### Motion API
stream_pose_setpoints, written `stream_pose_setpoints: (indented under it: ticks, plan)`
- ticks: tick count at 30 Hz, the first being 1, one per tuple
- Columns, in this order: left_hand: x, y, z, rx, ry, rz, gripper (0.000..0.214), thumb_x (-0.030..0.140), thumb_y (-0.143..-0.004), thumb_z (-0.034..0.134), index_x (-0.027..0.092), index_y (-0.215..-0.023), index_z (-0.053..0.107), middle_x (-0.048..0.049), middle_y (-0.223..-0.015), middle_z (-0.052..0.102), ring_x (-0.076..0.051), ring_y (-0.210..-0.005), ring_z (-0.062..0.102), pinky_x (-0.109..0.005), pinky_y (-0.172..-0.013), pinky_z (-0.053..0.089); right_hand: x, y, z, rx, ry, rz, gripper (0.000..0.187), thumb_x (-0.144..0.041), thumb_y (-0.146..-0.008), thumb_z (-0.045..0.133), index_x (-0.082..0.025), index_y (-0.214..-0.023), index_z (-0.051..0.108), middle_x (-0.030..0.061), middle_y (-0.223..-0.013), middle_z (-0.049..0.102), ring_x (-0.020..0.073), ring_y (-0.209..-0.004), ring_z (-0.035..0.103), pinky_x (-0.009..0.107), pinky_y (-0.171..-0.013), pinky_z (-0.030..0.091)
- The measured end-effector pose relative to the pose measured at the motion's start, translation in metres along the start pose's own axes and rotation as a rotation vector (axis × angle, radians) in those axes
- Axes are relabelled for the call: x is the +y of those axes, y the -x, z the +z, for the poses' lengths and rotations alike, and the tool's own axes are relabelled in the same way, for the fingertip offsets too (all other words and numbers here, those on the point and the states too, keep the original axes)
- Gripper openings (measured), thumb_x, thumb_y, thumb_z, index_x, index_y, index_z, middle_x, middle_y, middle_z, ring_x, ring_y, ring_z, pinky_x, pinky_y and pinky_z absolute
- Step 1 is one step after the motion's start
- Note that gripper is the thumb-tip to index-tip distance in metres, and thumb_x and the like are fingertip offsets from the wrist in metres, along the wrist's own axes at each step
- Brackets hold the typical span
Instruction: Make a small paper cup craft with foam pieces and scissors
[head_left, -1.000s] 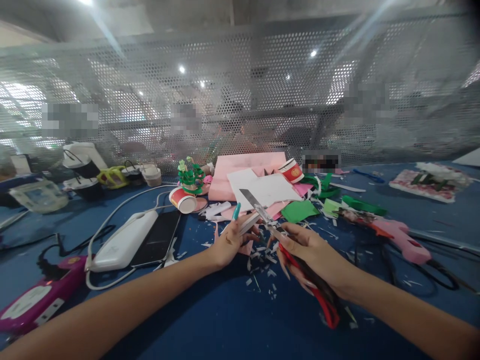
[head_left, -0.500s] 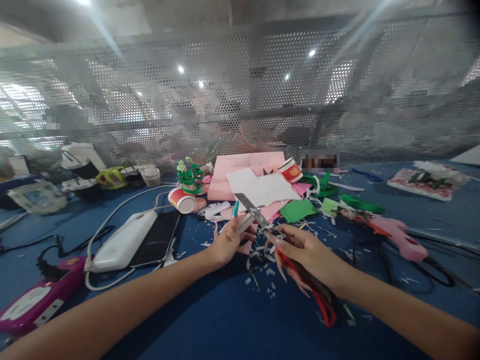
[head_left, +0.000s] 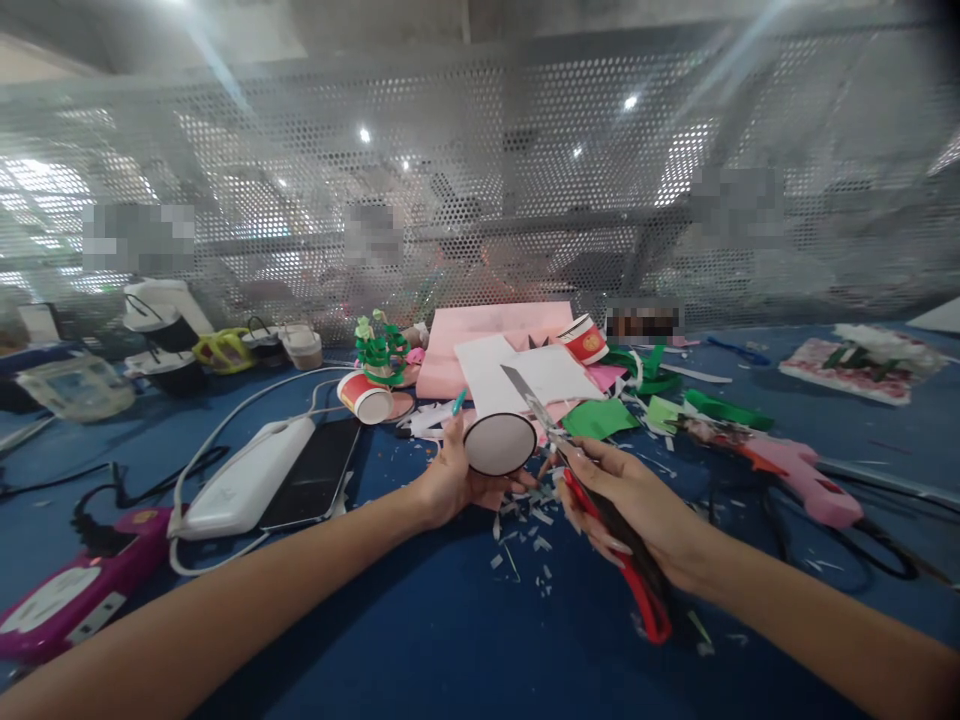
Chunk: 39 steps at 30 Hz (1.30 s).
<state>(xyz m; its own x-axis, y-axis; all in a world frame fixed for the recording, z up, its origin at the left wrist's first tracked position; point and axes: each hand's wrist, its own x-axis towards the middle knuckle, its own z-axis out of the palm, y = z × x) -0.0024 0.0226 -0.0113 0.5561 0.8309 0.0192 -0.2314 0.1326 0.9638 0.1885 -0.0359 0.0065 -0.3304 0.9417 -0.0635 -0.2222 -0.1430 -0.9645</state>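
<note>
a round white piece with a dark rim [head_left: 499, 445] faces the camera mid-view, a white paper sheet [head_left: 481, 380] at its twelve o'clock, white scraps [head_left: 541, 544] at five on the blue tabletop [head_left: 420, 640]. the left hand [head_left: 448, 482] is clasped on the piece; the right hand [head_left: 624, 500] is wrapped around red-and-black-handled metal scissors [head_left: 555, 434] aimed at eleven.

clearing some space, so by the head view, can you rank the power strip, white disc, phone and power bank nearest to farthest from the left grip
1. White disc: held in the left grip.
2. Phone: to the grip's left.
3. Power bank: just left of the phone.
4. Power strip: farthest left, toward the lower left corner.
</note>
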Motion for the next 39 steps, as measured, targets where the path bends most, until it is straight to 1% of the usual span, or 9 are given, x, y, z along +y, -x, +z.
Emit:
stream_pose_setpoints:
  ticks: [4,9,12,18,20,24,28,32,39]
  plan:
    - [0.006,-0.001,0.000,0.003,0.137,-0.070,0.083,0.069,-0.085,0.009,0.010,-0.108,0.062,-0.0176,-0.099,0.068,-0.023,-0.076,0.066,-0.033,-0.072,0.050,0.000,0.000,0.000,-0.014,-0.002,0.013,0.025,-0.042,-0.085,0.058,-0.020,-0.083,0.047,-0.0063,-0.059,0.058,0.0021,-0.027,0.037,0.014,-0.027,0.035]
    - [0.006,-0.002,-0.004,-0.059,0.192,-0.125,0.088,0.072,-0.083,0.008,0.008,-0.110,0.062,-0.0188,-0.092,0.069,-0.024,-0.075,0.066,-0.032,-0.069,0.049,0.000,0.002,0.002,-0.019,-0.006,0.017,0.023,-0.041,-0.085,0.058,-0.020,-0.083,0.048,-0.0059,-0.059,0.059,0.0023,-0.027,0.038,0.014,-0.027,0.035]
    - [0.008,-0.003,-0.002,-0.061,0.245,-0.127,0.082,0.068,-0.086,0.009,0.009,-0.110,0.062,-0.0176,-0.098,0.069,-0.023,-0.073,0.066,-0.032,-0.066,0.050,0.000,0.001,0.002,-0.010,-0.007,0.017,0.023,-0.041,-0.086,0.057,-0.020,-0.081,0.048,-0.0057,-0.058,0.058,0.0026,-0.027,0.038,0.015,-0.027,0.035]
    - [0.009,-0.007,0.001,0.089,0.381,-0.118,0.065,0.060,-0.089,0.029,0.011,-0.125,0.051,-0.0158,-0.112,0.064,-0.024,-0.096,0.062,-0.034,-0.080,0.049,-0.001,-0.002,-0.001,0.054,-0.030,-0.044,0.024,-0.041,-0.085,0.059,-0.020,-0.080,0.047,-0.0054,-0.058,0.058,0.0028,-0.028,0.039,0.015,-0.029,0.035]
    - [0.006,-0.008,-0.001,0.091,0.374,-0.108,0.062,0.059,-0.089,0.032,0.013,-0.124,0.052,-0.0141,-0.117,0.062,-0.023,-0.098,0.061,-0.032,-0.082,0.048,-0.002,-0.003,-0.002,0.058,-0.042,-0.064,0.025,-0.041,-0.084,0.060,-0.020,-0.079,0.047,-0.0050,-0.059,0.059,0.0027,-0.029,0.040,0.016,-0.029,0.036]
    - [0.002,-0.007,-0.003,-0.051,0.306,-0.065,0.053,0.055,-0.084,0.050,0.016,-0.120,0.057,-0.0123,-0.120,0.061,-0.023,-0.103,0.059,-0.031,-0.088,0.043,-0.002,-0.002,-0.003,0.051,-0.065,-0.073,0.024,-0.041,-0.084,0.061,-0.019,-0.081,0.050,-0.0037,-0.063,0.061,0.0028,-0.028,0.040,0.017,-0.029,0.038]
    - [0.006,-0.001,-0.001,-0.308,0.276,-0.047,0.062,0.033,-0.067,0.075,0.016,-0.123,0.055,-0.0133,-0.127,0.057,-0.027,-0.119,0.050,-0.036,-0.101,0.033,-0.001,-0.002,-0.002,0.067,-0.057,-0.074,0.025,-0.041,-0.084,0.061,-0.021,-0.094,0.051,-0.0078,-0.045,0.053,0.0068,-0.027,0.040,0.021,-0.031,0.042]
    - [0.010,0.003,-0.003,-0.420,0.235,-0.091,0.066,0.024,-0.062,0.074,0.014,-0.124,0.055,-0.0133,-0.127,0.058,-0.028,-0.130,0.039,-0.036,-0.105,0.026,-0.001,-0.001,-0.002,0.057,-0.032,-0.045,0.029,-0.041,-0.085,0.058,-0.020,-0.103,0.049,-0.0090,-0.037,0.048,0.0086,-0.027,0.040,0.021,-0.033,0.043]
    - [0.011,0.003,-0.004,-0.434,0.342,-0.135,0.067,0.006,-0.055,0.064,0.019,-0.120,0.058,-0.0056,-0.111,0.067,-0.022,-0.111,0.056,-0.032,-0.095,0.040,0.000,0.001,-0.002,0.003,-0.045,-0.056,0.026,-0.040,-0.086,0.058,-0.020,-0.101,0.053,-0.0074,-0.039,0.051,0.0084,-0.028,0.042,0.020,-0.033,0.045]
